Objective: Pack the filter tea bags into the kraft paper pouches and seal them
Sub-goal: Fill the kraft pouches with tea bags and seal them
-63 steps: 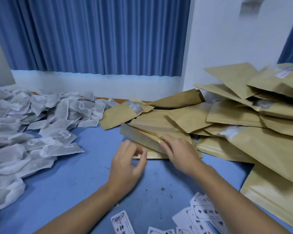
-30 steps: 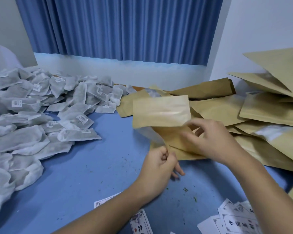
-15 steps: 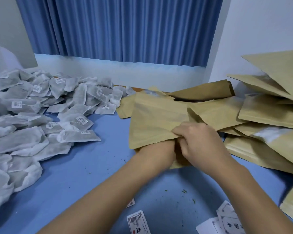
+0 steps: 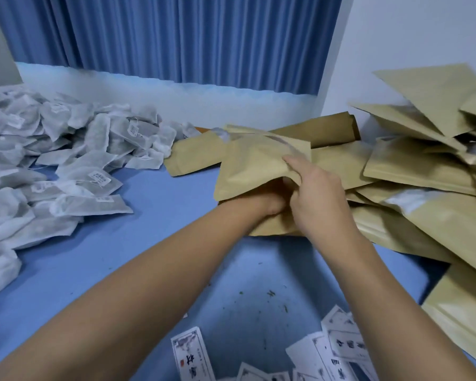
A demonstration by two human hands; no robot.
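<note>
Small hand-packing workroom; home or small business, cannot tell which. Cues: a blue-covered table point(image 4: 154, 243) serves as the work surface, with a big loose heap of white filter tea bags point(image 4: 66, 166) on its left side and a sprawling pile of brown paper pouches point(image 4: 423, 193) on its right. Printed paper labels point(image 4: 341, 350) lie scattered at the near edge, and loose tea crumbs point(image 4: 271, 292) dot the table just beyond them. Packing is manual: the right hand point(image 4: 318, 199) grips one pouch point(image 4: 253, 166) at its mouth. Behind the table are a pleated blue curtain point(image 4: 176, 37) and a plain white wall point(image 4: 410, 37), ordinary room finish.
</note>
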